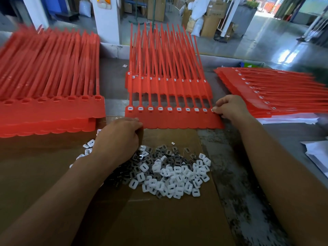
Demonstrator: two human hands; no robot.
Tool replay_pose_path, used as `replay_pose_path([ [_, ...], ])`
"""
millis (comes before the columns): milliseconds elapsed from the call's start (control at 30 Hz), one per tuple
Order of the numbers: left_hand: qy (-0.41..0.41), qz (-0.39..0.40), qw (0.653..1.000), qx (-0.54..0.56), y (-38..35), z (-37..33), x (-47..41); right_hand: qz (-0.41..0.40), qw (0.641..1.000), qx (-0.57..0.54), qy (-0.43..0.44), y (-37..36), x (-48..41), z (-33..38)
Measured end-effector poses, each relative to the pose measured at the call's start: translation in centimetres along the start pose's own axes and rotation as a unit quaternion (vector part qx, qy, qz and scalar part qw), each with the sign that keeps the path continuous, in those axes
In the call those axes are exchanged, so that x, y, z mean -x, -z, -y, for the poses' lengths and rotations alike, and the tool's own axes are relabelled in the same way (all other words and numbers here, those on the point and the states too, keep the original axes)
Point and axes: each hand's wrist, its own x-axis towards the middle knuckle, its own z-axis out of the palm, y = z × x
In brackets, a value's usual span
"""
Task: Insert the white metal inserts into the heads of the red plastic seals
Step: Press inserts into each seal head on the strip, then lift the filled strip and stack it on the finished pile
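red seal strip (174, 119) lies dead centre, and every head i can see has a white bit in it. right hand (230, 108) sits at its 3 o'clock end, thumb and finger pinching the last head. left hand (120, 137) is curled up at the 7 o'clock corner, can't tell if it actually grips it. loose white inserts (170, 171) are piled on cardboard (159, 219) at 6 o'clock of the strip.

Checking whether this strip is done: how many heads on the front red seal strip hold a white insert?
10, in one row across the front seal strip: from the leftmost head rightward to the last, partly hidden by the right hand.
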Motion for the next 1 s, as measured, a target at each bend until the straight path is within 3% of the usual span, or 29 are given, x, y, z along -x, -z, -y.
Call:
replay_pose_path([
  [167, -0.002, -0.001, 1.000, 0.002, 0.0, 0.1, 0.0, 0.004, 0.996, 0.072, 0.054, 0.8, 1.1, -0.2],
  [300, -0.002, 0.000, 1.000, -0.002, 0.0, 0.1, -0.1, 0.097, 0.995, -0.020, -0.011, 1.7, 2.1, -0.6],
  [533, -0.001, 0.000, 1.000, -0.002, 0.0, 0.0, 0.0, 0.198, 0.963, -0.178, -0.036, 2.0, 3.2, -0.4],
  [1000, -0.013, -0.016, 1.000, 0.004, -0.1, 0.0, 0.1, 0.089, 0.956, -0.260, 0.104, 1.0, 3.5, 0.5],
])
